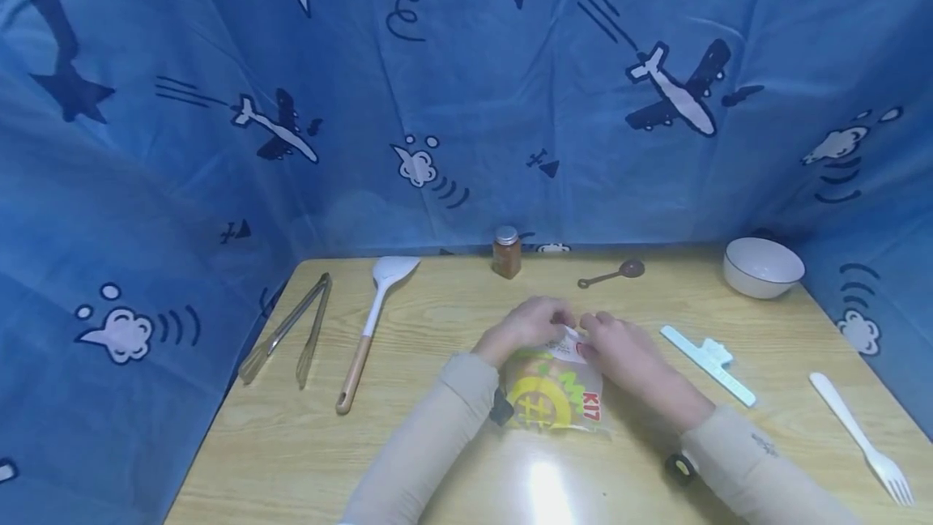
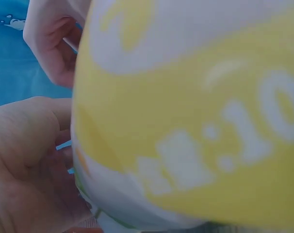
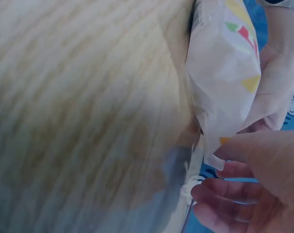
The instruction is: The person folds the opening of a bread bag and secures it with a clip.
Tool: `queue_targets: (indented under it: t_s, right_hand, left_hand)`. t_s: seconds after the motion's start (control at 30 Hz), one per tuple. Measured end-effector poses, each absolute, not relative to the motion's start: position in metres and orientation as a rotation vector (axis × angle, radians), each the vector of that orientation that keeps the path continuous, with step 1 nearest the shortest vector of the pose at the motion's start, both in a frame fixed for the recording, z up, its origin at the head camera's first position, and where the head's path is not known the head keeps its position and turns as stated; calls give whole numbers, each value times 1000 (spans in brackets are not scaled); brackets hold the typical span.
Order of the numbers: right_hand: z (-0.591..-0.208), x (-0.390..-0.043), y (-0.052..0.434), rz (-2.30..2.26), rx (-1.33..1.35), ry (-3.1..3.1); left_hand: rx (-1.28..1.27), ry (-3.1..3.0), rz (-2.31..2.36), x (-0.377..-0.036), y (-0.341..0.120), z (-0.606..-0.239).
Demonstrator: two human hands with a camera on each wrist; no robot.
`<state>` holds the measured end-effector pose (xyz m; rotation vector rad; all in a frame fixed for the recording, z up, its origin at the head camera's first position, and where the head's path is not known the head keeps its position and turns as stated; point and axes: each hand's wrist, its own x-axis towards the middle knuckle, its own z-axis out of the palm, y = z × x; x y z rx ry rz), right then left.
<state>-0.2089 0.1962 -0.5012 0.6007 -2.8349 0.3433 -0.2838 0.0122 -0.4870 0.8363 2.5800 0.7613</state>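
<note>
Nearest on the wooden table (image 1: 466,476), one snack bag (image 1: 555,395) lies flat between the forearms, and both hands pinch its far top edge: the left hand (image 1: 526,325) and the right hand (image 1: 619,348), thumbs against fingers. It looks unopened, so tearing seems barely begun. Farther out lie one fork (image 1: 860,437), one bag clip (image 1: 709,363), one spatula (image 1: 375,322), one pair of tongs (image 1: 289,330), one spoon (image 1: 614,272), one spice jar (image 1: 506,252) and one bowl (image 1: 762,266).
</note>
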Motion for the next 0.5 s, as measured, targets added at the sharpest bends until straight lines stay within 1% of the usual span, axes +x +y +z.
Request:
queue_targets:
  t_s: [0.2, 0.5]
  right_hand:
    - [-505, -213, 199, 464, 537, -2864]
    - [-506, -218, 203, 843, 297, -2910]
  left_hand:
    - [836, 2561, 813, -288, 11, -489]
    - [860, 2506, 954, -293, 5, -488]
